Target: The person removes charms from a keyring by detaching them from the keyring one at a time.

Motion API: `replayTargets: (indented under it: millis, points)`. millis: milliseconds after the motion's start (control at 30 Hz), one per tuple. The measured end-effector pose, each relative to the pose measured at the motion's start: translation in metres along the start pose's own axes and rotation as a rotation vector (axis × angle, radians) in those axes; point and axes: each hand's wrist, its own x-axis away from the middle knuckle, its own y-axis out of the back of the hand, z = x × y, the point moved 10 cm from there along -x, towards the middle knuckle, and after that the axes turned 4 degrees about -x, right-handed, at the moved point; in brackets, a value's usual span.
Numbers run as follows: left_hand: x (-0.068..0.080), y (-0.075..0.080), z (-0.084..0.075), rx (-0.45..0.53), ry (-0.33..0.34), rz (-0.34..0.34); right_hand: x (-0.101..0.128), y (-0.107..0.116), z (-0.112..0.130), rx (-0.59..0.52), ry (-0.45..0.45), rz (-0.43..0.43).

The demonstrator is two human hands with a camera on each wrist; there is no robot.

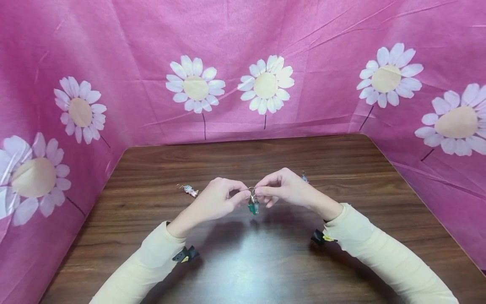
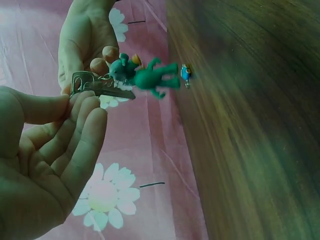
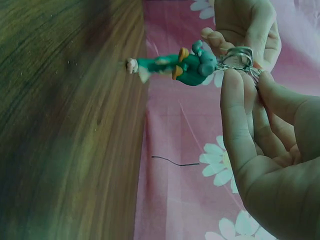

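While raised, both hands (image 1: 252, 196) pinch keyring (image 1: 252, 192).

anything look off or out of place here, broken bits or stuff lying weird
Nothing stands out. Both hands, left hand and right hand, pinch a key ring with a green figure charm hanging intact. Two more charms, pink charm and blue charm, lie apart on the table.

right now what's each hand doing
left hand: pinching the silver metal key ring with the green figure charm.
right hand: pinching the same ring.
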Motion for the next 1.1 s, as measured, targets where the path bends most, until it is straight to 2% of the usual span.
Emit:
replayTargets:
  millis: [100,200,433,567,767,967,1100]
  points:
    - [-0.002,0.001,-0.006,-0.068,-0.038,-0.011,0.000,0.002,0.005,0.056,0.024,-0.011]
    - [-0.003,0.002,-0.007,-0.068,-0.037,-0.029,0.001,0.005,0.008,0.099,0.043,-0.032]
    - [-0.003,0.002,0.006,0.123,0.083,-0.044,0.004,0.002,0.009,0.069,0.061,-0.007]
    - [-0.003,0.001,0.009,0.183,0.111,-0.044,0.005,0.001,0.008,0.047,0.063,-0.006]
    - [-0.001,0.003,0.005,0.129,0.085,-0.053,0.006,0.003,0.004,-0.033,0.030,-0.041]
    - [-0.001,0.006,-0.002,-0.015,0.009,-0.091,0.008,0.002,0.004,-0.074,0.012,-0.052]
    - [-0.001,0.005,-0.005,-0.091,-0.015,-0.111,0.007,-0.001,0.003,-0.078,-0.001,-0.033]
